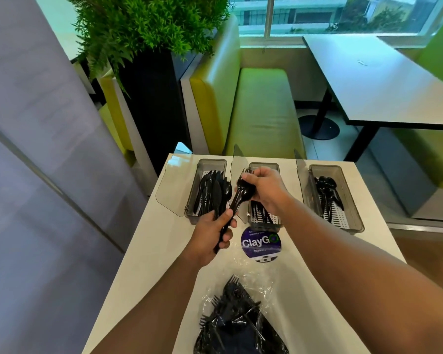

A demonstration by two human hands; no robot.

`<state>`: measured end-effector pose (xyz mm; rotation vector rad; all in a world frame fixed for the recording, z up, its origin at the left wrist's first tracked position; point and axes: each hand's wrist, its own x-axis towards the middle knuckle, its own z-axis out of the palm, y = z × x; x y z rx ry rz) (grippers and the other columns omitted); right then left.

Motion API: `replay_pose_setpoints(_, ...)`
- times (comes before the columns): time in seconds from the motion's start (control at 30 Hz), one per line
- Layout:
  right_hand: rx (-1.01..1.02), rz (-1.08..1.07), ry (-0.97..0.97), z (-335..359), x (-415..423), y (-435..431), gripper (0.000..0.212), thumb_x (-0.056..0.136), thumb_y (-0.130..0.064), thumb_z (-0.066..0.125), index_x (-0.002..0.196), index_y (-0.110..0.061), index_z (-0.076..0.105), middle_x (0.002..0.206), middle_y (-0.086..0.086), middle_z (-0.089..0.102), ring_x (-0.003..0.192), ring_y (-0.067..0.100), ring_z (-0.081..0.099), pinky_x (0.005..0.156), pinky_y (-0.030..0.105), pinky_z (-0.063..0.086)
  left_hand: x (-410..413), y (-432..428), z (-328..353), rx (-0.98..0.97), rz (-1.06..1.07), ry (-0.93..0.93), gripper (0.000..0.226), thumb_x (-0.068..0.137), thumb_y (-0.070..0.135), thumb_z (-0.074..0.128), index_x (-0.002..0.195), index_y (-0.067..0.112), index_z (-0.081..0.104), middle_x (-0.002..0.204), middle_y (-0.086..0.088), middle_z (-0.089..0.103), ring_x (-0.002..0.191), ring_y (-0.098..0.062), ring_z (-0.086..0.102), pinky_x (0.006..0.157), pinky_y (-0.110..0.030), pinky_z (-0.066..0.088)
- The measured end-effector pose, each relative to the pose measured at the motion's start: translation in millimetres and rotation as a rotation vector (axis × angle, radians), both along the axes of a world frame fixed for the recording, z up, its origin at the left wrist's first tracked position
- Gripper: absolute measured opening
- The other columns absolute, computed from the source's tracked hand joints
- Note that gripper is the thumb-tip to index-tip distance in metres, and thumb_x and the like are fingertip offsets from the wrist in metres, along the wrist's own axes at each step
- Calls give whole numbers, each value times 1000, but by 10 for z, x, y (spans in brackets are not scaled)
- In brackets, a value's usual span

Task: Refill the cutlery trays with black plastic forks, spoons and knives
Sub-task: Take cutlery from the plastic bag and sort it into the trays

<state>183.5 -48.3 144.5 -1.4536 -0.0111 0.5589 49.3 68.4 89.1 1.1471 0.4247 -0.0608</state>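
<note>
Three clear cutlery trays stand in a row on the white counter (138, 251). The left tray (212, 163) holds knives and a spoon, the middle tray (264, 166) holds a few forks, the right tray (348, 198) holds spoons. A bundle of black plastic forks (241, 198) is held between both hands above the gap between the left and middle trays. My left hand (212, 238) grips the handle ends. My right hand (265, 187) grips the tine ends over the middle tray. An open clear plastic bag of black forks (238, 320) lies at the counter's near edge.
A round purple ClayGo sticker (261, 244) sits on the counter before the middle tray. Clear hinged lids (169, 190) stand open beside the trays. Beyond the counter are a green bench (261, 108), a planter (149, 26) and a grey table (381, 80).
</note>
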Motion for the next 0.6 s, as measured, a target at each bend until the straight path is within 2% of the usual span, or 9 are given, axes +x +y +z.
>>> replay_pose_setpoints(0.13, 142, -155, 56, 122, 150, -61, 4, 103, -6, 52, 104, -7, 49, 103, 29, 72, 88, 40, 75, 92, 55, 57, 7, -22, -16, -8, -9, -5, 21, 104, 19, 54, 116, 3, 61, 76, -2, 59, 47, -8, 39, 39, -19, 30)
replay_pose_setpoints(0.2, 233, -280, 117, 188, 254, -86, 8, 106, -8, 47, 114, -8, 45, 94, 23, 70, 75, 34, 75, 78, 46, 62, 5, -14, -36, -21, -4, -5, 19, 103, 20, 55, 113, 5, 62, 75, -1, 58, 47, -8, 38, 39, -18, 30)
replay_pose_setpoints(0.27, 262, -380, 196, 201, 377, -111, 13, 107, -9, 41, 119, -15, 42, 79, 14, 61, 59, 21, 63, 59, 33, 57, -1, 1, -50, -54, -3, -12, 19, 104, 20, 54, 113, 6, 62, 75, -1, 57, 46, -7, 38, 38, -18, 30)
replay_pose_setpoints(0.33, 109, -369, 245, 134, 500, -114, 18, 106, -6, 37, 121, -14, 44, 73, 8, 54, 52, 13, 49, 46, 23, 41, -3, 24, -49, -98, -8, -16, 19, 104, 20, 53, 113, 7, 62, 73, -1, 55, 46, -7, 36, 38, -18, 29)
replay_pose_setpoints(0.4, -60, -291, 244, 64, 588, -114, 18, 106, -7, 37, 118, -6, 50, 73, 8, 54, 52, 12, 47, 41, 21, 38, -4, 40, -37, -144, -11, -19, 20, 105, 21, 50, 112, 7, 63, 71, -2, 53, 45, -6, 35, 37, -18, 28)
replay_pose_setpoints(0.43, -107, -257, 235, 21, 622, -115, 17, 106, -10, 40, 118, -4, 51, 79, 11, 57, 57, 15, 52, 45, 23, 44, -3, 47, -28, -166, -10, -19, 22, 106, 22, 48, 111, 7, 64, 71, -3, 52, 44, -7, 34, 37, -18, 27)
replay_pose_setpoints(0.5, -174, -196, 194, -49, 660, -99, 25, 106, -24, 47, 123, -5, 50, 107, 17, 63, 87, 25, 66, 72, 36, 58, 6, 66, -16, -197, -8, -16, 27, 107, 22, 43, 112, 6, 64, 70, -4, 52, 43, -7, 34, 36, -18, 26)
replay_pose_setpoints(0.57, -324, -136, 90, -104, 646, -108, 47, 104, -41, 48, 138, -8, 46, 133, 16, 56, 121, 34, 57, 104, 52, 48, 28, 77, -18, -206, -7, -12, 29, 107, 21, 40, 113, 5, 64, 70, -4, 52, 43, -7, 34, 37, -18, 25)
replay_pose_setpoints(0.6, -372, -113, 33, -119, 610, -113, 59, 102, -50, 47, 143, -8, 43, 139, 15, 53, 127, 35, 52, 109, 54, 43, 38, 82, -17, -206, -7, -13, 30, 107, 21, 39, 114, 5, 63, 70, -4, 52, 43, -7, 34, 37, -18, 24)
